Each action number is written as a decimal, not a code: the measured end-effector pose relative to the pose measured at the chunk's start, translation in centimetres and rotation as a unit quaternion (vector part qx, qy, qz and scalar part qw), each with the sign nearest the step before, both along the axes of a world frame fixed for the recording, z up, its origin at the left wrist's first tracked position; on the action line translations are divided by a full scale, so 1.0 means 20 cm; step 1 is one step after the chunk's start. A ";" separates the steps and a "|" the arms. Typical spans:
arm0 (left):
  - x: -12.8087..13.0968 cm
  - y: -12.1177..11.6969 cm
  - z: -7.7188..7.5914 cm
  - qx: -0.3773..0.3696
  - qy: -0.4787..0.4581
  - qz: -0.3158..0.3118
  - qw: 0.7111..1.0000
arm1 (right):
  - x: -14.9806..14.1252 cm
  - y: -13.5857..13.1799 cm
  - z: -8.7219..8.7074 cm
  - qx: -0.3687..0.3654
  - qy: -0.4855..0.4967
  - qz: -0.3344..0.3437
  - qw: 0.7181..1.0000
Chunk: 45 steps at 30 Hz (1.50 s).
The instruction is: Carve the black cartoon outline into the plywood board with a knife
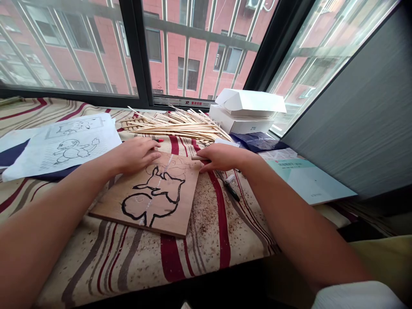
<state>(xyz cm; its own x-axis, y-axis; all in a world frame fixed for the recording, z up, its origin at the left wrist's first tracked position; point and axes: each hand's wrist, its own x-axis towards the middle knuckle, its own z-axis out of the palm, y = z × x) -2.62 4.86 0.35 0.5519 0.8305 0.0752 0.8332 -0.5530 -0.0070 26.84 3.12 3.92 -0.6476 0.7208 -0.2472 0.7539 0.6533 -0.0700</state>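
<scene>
A square wooden board point(109, 206) lies on the striped cloth, with a cartoon figure in thick black lines and fainter pencil marks near its far edge. My left hand point(137, 153) rests on the board's far left corner, fingers lying across it. Just past those fingertips a small red tip point(159, 140) shows; the rest of that thing is hidden. At the board's far right corner, my right hand point(222, 156) is closed around a short tan wooden-looking piece point(198, 158), mostly hidden in the fingers. A dark-handled craft knife point(231, 191) lies below the right wrist.
Printed drawing sheets point(77, 148) lie at left. Thin wooden sticks point(180, 124) are heaped near the window, beside white boxes point(244, 124). A pale green book point(305, 176) lies at right. Brown crumbs point(209, 214) cover the cloth point(222, 244), whose front edge drops off.
</scene>
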 end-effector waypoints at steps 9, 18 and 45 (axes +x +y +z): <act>0.01 -0.04 0.05 -0.004 0.039 0.025 0.999 | 0.00 0.02 -0.03 0.061 -0.014 0.005 0.998; 0.03 -0.10 0.11 -0.023 0.105 0.086 0.990 | 0.04 0.02 0.00 0.024 0.055 0.004 0.998; 0.21 -0.12 -0.06 -0.027 -0.167 -0.090 0.981 | -0.46 -0.03 -0.20 -0.305 0.667 -0.003 0.680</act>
